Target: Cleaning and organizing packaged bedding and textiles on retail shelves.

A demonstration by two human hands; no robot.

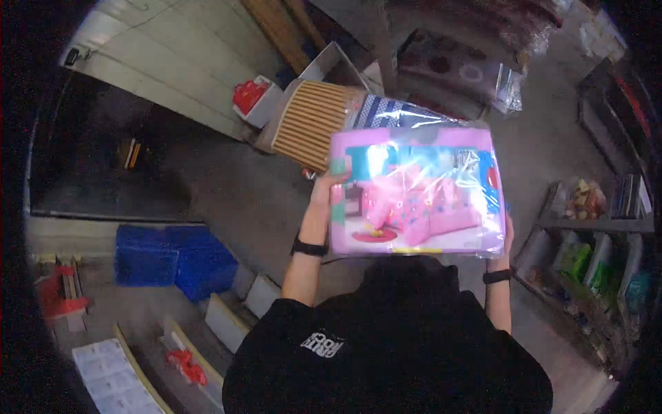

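Note:
Between my two hands is a plastic-wrapped bedding package (414, 202), its pink and purple front printed with a picture of a made-up bed. My left hand (329, 187) grips its left edge, thumb over the front. On the opposite edge, my right hand (509, 230) is mostly hidden behind the package. Just beyond it lies a blue and white patterned package (385, 111) in clear wrap. Beside that is a brown and tan striped package (310, 121), also wrapped, partly covered by the one I hold.
A white box with red contents (251, 101) stands beyond the striped package. Blue bins (176, 259) sit at the left. Shelf dividers (227, 321) run along the lower left. Shelves with bagged goods (584, 259) line the right. A dark patterned package (445, 62) lies at the far side.

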